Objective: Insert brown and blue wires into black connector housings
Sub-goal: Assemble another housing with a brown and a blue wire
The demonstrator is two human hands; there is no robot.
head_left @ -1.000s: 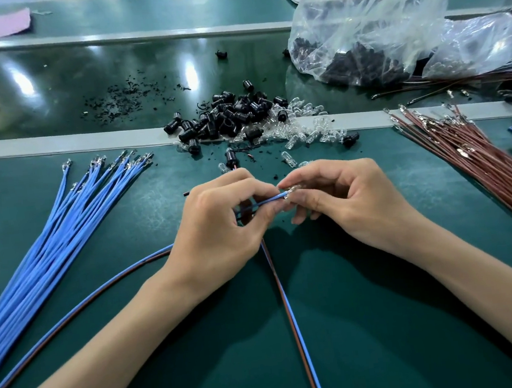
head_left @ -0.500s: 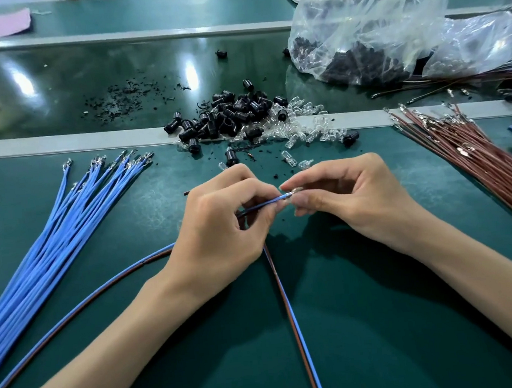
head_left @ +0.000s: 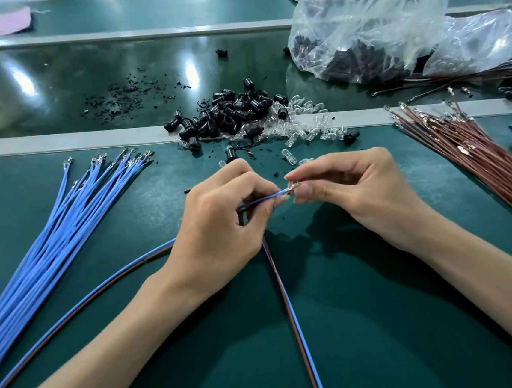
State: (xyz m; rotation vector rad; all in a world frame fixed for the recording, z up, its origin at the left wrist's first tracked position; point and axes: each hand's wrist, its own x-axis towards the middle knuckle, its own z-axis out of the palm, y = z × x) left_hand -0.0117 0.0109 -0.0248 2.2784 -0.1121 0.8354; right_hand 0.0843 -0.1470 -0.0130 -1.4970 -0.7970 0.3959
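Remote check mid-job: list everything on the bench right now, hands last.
loose blue wires: many, blue, fanned on the left of the mat
brown wires: many, brown, fanned on the right
black connector housings: pile, black, centre, far edge of the mat
clear parts: pile, transparent, right of the housings
plastic bags: two, clear, far right
black crumbs: scattered, black, far left of the pile
blue-brown wire pairs: two runs, near centre and left
green mat: one, green, underneath
held blue wire: one, blue, between the hands, metal terminal at its tip
left hand: pinches the held blue wire
right hand: pinches the metal terminal
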